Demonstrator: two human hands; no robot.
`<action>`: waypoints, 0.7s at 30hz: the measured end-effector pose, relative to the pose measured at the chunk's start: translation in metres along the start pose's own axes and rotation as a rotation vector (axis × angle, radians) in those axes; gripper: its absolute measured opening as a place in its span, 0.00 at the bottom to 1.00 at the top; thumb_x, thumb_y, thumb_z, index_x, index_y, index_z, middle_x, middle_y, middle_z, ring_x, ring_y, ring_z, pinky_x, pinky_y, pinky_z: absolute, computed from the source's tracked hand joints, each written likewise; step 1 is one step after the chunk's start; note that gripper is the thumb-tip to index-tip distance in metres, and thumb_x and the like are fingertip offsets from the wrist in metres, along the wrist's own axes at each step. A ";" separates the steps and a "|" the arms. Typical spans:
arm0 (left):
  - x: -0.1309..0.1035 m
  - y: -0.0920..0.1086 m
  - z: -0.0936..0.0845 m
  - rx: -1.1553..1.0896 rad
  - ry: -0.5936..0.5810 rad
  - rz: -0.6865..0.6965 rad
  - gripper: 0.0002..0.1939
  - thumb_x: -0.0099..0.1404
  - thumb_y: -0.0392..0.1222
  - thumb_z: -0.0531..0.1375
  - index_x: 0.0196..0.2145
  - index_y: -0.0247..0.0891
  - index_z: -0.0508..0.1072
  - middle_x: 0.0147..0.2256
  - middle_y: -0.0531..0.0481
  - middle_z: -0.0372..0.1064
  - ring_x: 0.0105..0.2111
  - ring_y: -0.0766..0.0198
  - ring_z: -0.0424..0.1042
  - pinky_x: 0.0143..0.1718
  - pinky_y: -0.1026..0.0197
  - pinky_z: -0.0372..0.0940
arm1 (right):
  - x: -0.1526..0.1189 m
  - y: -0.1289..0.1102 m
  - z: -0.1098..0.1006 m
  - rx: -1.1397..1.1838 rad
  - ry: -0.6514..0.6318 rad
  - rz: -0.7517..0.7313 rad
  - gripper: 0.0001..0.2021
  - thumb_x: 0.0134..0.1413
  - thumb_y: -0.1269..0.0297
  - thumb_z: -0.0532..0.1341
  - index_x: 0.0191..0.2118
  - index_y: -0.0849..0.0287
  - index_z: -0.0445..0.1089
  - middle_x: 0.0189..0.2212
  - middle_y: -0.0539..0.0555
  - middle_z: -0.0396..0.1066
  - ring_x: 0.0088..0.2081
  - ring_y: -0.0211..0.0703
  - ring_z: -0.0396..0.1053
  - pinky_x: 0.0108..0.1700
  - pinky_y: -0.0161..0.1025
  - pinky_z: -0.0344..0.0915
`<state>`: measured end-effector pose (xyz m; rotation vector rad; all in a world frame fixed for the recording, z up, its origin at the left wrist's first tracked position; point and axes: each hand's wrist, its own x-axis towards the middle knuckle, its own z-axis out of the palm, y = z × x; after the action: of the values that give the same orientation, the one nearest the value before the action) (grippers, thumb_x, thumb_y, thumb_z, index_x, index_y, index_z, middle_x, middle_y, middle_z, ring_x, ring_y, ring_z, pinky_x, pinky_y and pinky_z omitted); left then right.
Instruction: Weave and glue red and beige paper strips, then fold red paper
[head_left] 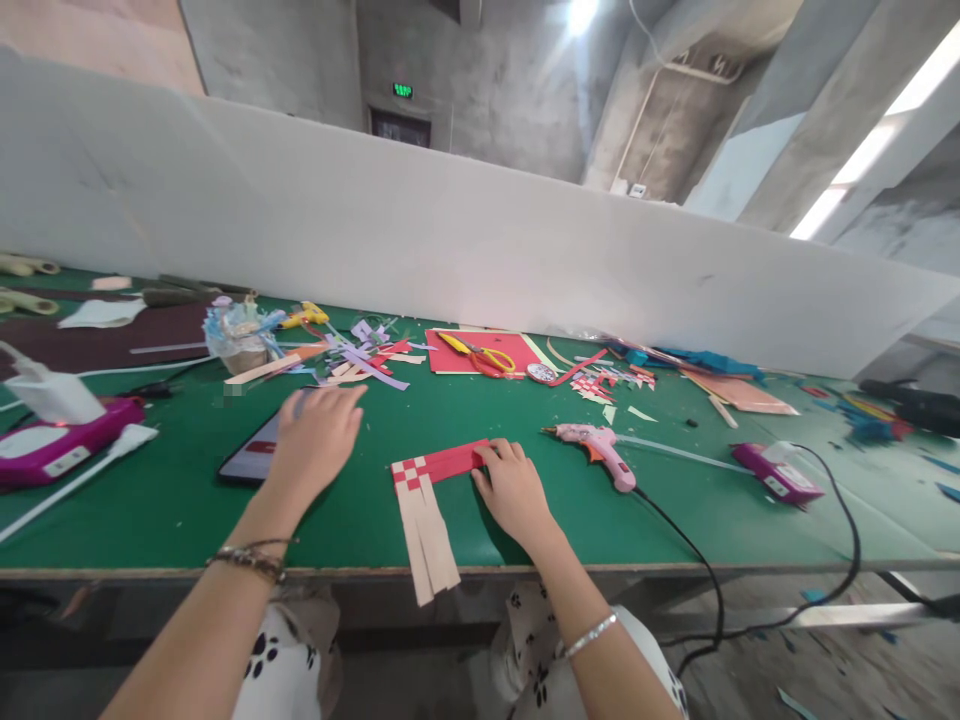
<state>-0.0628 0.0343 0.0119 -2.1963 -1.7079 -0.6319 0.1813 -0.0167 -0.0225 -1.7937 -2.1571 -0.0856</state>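
Note:
A small red and cream checkered paper weave lies near the table's front edge. Red paper strips run from it to the right, and cream strips hang down past the edge. My right hand has thumb and fingers closed on the right ends of the red strips. Over a dark-framed tablet or phone on the left, my left hand is held with its fingers stretched forward; nothing shows in it. Whether it touches the screen is hidden.
A pink glue gun lies to the right, its cord running to the floor. Yellow-handled scissors rest on red paper sheets. Scattered paper strips and a plastic-lined container stand behind. Purple power strips sit either side.

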 end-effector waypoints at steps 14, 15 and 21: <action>-0.022 0.055 -0.011 -0.100 -0.237 0.253 0.15 0.64 0.44 0.48 0.44 0.40 0.69 0.44 0.44 0.66 0.43 0.56 0.65 0.43 0.54 0.58 | 0.005 0.001 0.006 0.074 0.020 0.013 0.14 0.55 0.64 0.54 0.47 0.55 0.65 0.44 0.56 0.66 0.46 0.46 0.60 0.48 0.44 0.53; -0.027 0.063 -0.009 -0.074 -0.267 0.268 0.15 0.63 0.44 0.49 0.44 0.39 0.69 0.43 0.43 0.66 0.41 0.55 0.66 0.40 0.55 0.59 | 0.005 0.001 0.005 0.069 0.015 0.022 0.12 0.54 0.64 0.54 0.45 0.54 0.66 0.43 0.55 0.66 0.45 0.46 0.61 0.48 0.44 0.52; -0.037 0.069 0.006 -0.054 -0.340 0.271 0.23 0.64 0.49 0.49 0.52 0.34 0.64 0.47 0.38 0.63 0.43 0.51 0.63 0.39 0.54 0.60 | 0.007 0.001 -0.003 0.155 -0.022 0.068 0.07 0.53 0.67 0.56 0.37 0.53 0.69 0.36 0.52 0.67 0.43 0.44 0.62 0.42 0.43 0.47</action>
<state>-0.0025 -0.0122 -0.0089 -2.6322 -1.5060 -0.2502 0.1822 -0.0110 -0.0180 -1.7849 -2.0534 0.1149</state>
